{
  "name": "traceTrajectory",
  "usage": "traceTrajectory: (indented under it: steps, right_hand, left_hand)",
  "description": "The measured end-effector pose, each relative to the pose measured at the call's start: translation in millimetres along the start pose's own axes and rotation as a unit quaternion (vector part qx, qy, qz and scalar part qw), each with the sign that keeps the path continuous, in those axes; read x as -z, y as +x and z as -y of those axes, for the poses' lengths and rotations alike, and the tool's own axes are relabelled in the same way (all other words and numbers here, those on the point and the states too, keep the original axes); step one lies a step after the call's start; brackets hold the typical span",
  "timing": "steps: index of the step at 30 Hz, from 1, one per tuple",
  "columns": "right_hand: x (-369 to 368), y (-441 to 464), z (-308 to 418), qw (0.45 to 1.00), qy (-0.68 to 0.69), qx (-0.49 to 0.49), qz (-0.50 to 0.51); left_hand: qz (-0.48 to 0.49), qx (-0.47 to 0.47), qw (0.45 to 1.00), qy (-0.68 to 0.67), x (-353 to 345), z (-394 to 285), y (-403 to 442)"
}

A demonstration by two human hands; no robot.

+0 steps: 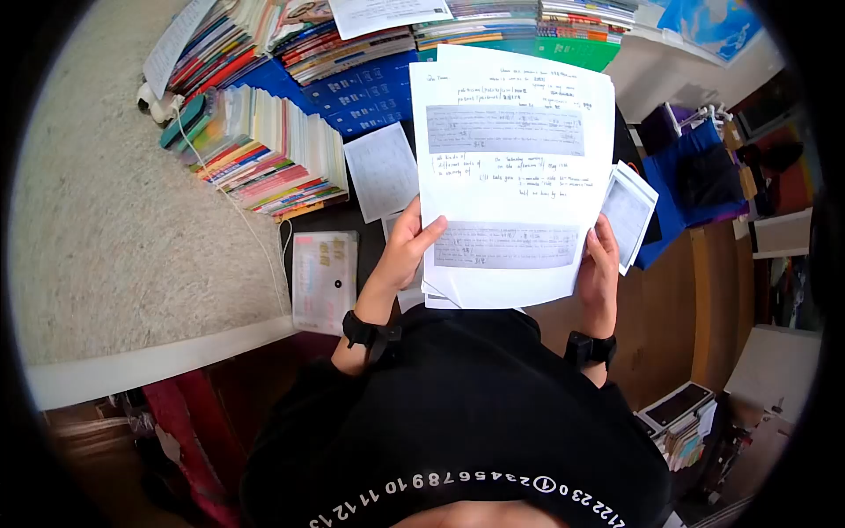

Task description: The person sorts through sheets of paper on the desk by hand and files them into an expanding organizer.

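A stack of white paper sheets [519, 207] is held up before my chest, its top page bearing handwriting and two grey printed blocks. My left hand [410, 244] grips the lower left edge, thumb on the front and fingers behind. On the opposite edge my right hand [600, 268] is closed around the same sheets, its fingers partly hidden. One lower left corner of a page is creased. Black bands are on both wrists. Behind the stack lie another printed sheet [381, 172] on the left and more printed papers [630, 216] on the right.
Rows of books [290, 150] stand at the left, with further book piles [585, 18] along the back. A clear document folder [324, 283] lies by my left forearm. The blue cloth bag [691, 189] is at the right, and a stack of books [688, 431] sits low on the right.
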State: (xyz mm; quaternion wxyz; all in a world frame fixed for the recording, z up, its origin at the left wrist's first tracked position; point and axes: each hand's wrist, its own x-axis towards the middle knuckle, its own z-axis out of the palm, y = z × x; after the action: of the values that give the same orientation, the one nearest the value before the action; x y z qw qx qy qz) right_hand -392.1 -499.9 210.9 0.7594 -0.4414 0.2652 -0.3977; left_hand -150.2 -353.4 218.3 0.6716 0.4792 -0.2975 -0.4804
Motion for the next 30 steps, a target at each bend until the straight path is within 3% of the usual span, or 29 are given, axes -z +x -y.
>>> traceTrajectory:
  steps: [12,24,30]
  right_hand:
    - [-19,-5,5,0.997,0.065,0.041,0.001]
    - [-25,-18,22,0.985,-0.118,0.105,-0.071]
    - [-53,-21,35,0.954,-0.164,0.230,-0.099]
  left_hand:
    - [0.023,-0.054,0.997,0.043,-4,-26,1]
    - [0.031,-0.074,0.996,0.034,-13,-22,-3]
    - [0.018,-0.096,0.995,0.031,-19,-21,-5]
